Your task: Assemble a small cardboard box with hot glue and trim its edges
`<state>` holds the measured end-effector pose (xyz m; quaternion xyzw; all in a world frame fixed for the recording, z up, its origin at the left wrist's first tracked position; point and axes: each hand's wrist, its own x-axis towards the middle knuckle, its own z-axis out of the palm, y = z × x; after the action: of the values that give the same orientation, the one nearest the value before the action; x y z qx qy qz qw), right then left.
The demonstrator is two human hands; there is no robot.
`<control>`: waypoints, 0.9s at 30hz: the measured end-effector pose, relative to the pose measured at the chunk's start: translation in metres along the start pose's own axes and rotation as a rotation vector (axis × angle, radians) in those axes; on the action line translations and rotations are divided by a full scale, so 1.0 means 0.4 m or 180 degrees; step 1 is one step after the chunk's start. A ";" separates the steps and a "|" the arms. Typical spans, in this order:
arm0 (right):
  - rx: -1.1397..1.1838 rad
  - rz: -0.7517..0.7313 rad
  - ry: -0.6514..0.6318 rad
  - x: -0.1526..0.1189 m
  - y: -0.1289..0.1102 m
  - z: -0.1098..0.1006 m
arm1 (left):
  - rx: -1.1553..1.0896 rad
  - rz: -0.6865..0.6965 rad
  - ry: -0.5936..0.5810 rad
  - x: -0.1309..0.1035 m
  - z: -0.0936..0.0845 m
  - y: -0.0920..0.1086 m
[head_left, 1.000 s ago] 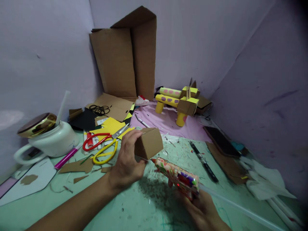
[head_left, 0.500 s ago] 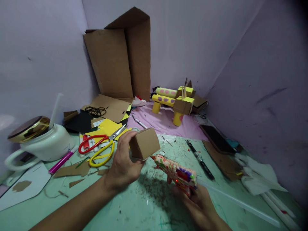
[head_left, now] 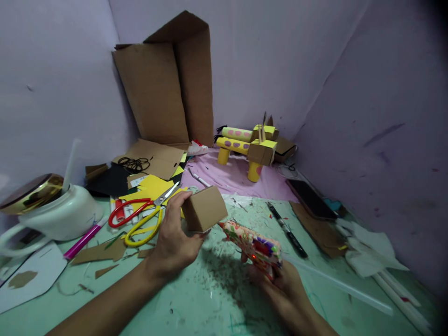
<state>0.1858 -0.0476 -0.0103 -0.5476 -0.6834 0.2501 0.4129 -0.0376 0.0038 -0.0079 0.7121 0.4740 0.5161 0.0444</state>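
Between the thumb and fingers of my left hand (head_left: 177, 238) is a small cardboard box (head_left: 206, 208), raised and tilted above the green tabletop (head_left: 196, 298). My right hand (head_left: 280, 289) is wrapped round the handle of a colourfully patterned glue gun (head_left: 254, 245) with a small red light on its side. Its orange nozzle points left, close to the box's lower right edge; whether they touch I cannot tell. A clear glue stick (head_left: 343, 284) lies or sticks out behind the gun. Scissors (head_left: 145, 212) with red and yellow handles lie just left of my left hand.
Yellow cardboard animal figures (head_left: 241, 144) stand on a pink cloth (head_left: 231, 179) at the back. A white mug (head_left: 59, 219), purple marker (head_left: 84, 240) and cardboard scraps lie left. To the right are a black marker (head_left: 287, 228), phone (head_left: 311, 198) and cardboard strip (head_left: 318, 228).
The whole view has shifted slightly, so everything sits a little farther left. Both hands keep their hold on the box and the glue gun, in nearly the same pose.
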 end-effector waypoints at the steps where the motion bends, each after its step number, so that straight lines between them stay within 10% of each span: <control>1: 0.0044 -0.0085 -0.0045 0.002 0.001 -0.003 | -0.0006 -0.0041 0.0002 -0.001 0.001 -0.001; 11: 0.0489 -0.0198 -0.0114 0.000 0.010 -0.011 | -0.1225 -0.1505 -0.0323 0.018 0.001 0.001; 27: 0.0404 -0.0072 -0.0045 -0.004 0.011 -0.006 | -0.0976 -0.1566 -0.0516 0.010 -0.003 0.013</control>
<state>0.1902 -0.0480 -0.0131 -0.5108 -0.6753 0.2922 0.4447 -0.0350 0.0034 -0.0015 0.5997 0.5437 0.4969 0.3128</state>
